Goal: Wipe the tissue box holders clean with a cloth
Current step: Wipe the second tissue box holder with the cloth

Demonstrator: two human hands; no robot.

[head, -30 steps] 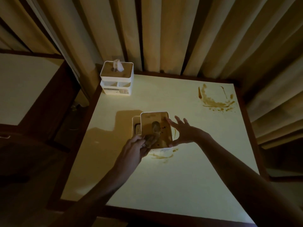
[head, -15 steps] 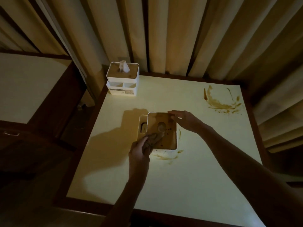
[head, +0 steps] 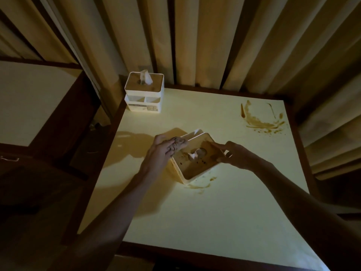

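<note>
A white tissue box holder point(head: 195, 165) with a brown stained wooden top stands in the middle of the table, turned at an angle. A tissue pokes from its centre hole. My left hand point(head: 163, 151) grips a bunched brownish cloth point(head: 178, 143) against the holder's upper left corner. My right hand point(head: 234, 155) holds the holder's right edge, fingers curled round the rim. A second, similar tissue box holder point(head: 144, 94) stands at the table's far left corner with a tissue sticking up.
The pale table point(head: 195, 212) has a dark wooden rim. A brown spill point(head: 259, 119) marks its far right part, and a smaller smear point(head: 199, 185) lies just in front of the holder. Curtains point(head: 214, 36) hang behind. Another table point(head: 29, 98) stands to the left.
The holder has been rotated to an angle. My left hand with the cloth moved from the holder's near edge up to its upper left corner. My right hand shifted to the right edge.
</note>
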